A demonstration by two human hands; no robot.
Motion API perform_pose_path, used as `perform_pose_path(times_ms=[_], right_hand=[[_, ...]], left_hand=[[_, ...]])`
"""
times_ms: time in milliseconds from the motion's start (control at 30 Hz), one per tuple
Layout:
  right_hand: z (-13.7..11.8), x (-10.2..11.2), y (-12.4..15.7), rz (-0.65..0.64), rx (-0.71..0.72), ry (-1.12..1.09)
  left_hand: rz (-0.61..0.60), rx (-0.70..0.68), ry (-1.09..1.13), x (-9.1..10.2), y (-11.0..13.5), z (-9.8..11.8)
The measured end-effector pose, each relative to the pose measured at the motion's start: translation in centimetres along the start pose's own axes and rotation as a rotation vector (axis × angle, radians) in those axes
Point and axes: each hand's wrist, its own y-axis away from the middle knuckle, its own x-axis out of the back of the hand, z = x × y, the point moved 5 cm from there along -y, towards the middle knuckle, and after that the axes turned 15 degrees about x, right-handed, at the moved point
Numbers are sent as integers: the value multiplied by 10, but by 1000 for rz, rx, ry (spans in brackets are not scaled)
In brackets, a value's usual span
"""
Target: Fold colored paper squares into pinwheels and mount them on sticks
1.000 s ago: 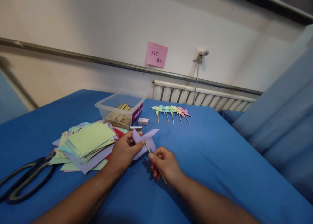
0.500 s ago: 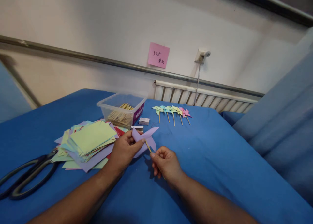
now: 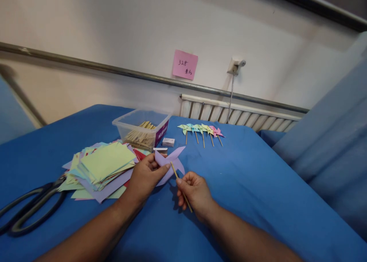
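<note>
Between the thumb and fingers of my left hand (image 3: 147, 174) is a purple paper pinwheel (image 3: 177, 163), its blades spread. My right hand (image 3: 195, 193) pinches a thin wooden stick (image 3: 173, 169). The stick's upper end lies against the middle of the pinwheel, and its lower end sticks out below my right fingers. Whether the stick is fastened to the paper I cannot tell. Just beyond my left hand are a small dark open box with a white edge (image 3: 160, 149) and a small white box (image 3: 168, 142).
A stack of coloured paper (image 3: 107, 160) lies left of my hands, beside large black-handled scissors (image 3: 37, 204). Behind stands a clear plastic tub (image 3: 122, 131) holding wooden sticks (image 3: 143, 134). Several finished pinwheels (image 3: 202, 130) lie in a row on the blue cloth (image 3: 258, 193).
The stick's lower end now shows below my right hand, and the stick lies a little differently against the pinwheel. The purple blades have turned slightly. Both hands stay nearly in place.
</note>
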Motion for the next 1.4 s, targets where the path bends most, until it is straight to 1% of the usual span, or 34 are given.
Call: perform_pose_path(times_ms=[433,667,967,1200,1400], right_hand=[[1,0,0,-9,-2,-33],[0,1,0,4,5,-43],[0,4,-2,40,49,-13],[0,4,-2,50,82,1],[-2,2,-2,30,90,2]], left_hand=[[-22,-36,-42,0,1,3],[-61,-38,-49,-2,4,5],[-121,-30,-21,-3,5,6],[-59,-40,-8,-3,3,6],[-45,-42,-17,-1,0,3]])
